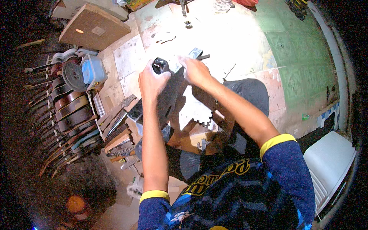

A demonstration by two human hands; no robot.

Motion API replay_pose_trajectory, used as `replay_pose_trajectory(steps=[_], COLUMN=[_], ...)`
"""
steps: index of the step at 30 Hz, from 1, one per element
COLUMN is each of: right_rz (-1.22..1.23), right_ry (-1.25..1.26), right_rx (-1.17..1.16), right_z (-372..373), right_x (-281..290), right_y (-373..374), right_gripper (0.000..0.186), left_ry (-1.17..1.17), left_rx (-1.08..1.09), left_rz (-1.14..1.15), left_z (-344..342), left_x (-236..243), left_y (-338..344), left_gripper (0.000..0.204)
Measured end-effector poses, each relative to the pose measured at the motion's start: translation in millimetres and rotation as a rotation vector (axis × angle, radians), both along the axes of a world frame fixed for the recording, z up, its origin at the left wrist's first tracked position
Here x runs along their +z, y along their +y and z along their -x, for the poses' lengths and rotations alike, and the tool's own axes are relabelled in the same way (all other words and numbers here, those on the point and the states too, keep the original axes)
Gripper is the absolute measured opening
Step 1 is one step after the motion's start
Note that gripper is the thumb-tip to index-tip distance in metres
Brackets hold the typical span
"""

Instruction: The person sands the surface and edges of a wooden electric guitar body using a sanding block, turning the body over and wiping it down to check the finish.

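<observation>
My left hand (152, 81) is wrapped around the upper end of a long black object (171, 90), whose kind I cannot make out. Its glossy black tip (160, 64) shows above my thumb. Beside it on the right, my right hand (194, 70) has its fingers drawn together and pointing toward the black object. Glare washes out those fingertips, and what they hold, if anything, is hidden. Just beyond this hand lie a small light-blue block (196, 53) and a short dark bar (204, 57).
Several guitar-like instruments (69, 107) stand in a row at the left. Nearer are a blue plastic container (94, 69), a round grey lid (74, 76), a coil spring (116, 125) and scattered tools. A brown board (94, 28) leans far left; a white chair (329, 165) stands right.
</observation>
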State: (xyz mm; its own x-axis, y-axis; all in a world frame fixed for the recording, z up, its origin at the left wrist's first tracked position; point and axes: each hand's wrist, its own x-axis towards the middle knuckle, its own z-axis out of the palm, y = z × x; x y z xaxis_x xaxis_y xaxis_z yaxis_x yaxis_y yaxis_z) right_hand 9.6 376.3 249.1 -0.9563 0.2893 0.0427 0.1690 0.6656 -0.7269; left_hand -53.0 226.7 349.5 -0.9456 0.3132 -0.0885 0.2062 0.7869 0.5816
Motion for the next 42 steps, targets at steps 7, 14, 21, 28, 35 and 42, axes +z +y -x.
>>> replay_pose_trajectory(steps=[7,14,21,28,35,42], right_rz=[0.711,-0.093,-0.074,-0.114,-0.158,-0.363], right_ry=[-0.298,0.038,0.047,-0.140,-0.230,-0.435], right_rx=[-0.032,0.134,0.164,0.147,0.123,0.155], right_z=[14.3,5.6,4.7,18.6,22.9,59.9], right_x=[-23.0,-114.5,-96.6,-79.1,-80.9,-88.1], right_y=[23.5,67.5,50.8,58.7,68.9,133.2], right_gripper=[0.047,0.040,0.045,0.030,0.036,0.013], left_ry=[0.016,-0.027,-0.079,-0.049,-0.060,0.015], left_rx=[-0.001,0.047,0.079,0.063,0.072,0.040], left_rz=[-0.050,0.000,0.041,-0.021,-0.004,0.016], left_z=[5.8,-4.3,-9.4,-4.7,-11.6,-13.7], left_x=[-10.2,7.4,11.6,8.1,8.4,4.2], left_y=[-11.7,6.9,7.3,5.0,5.8,6.7], left_gripper=[0.052,0.046,0.035,0.036,0.042,0.047])
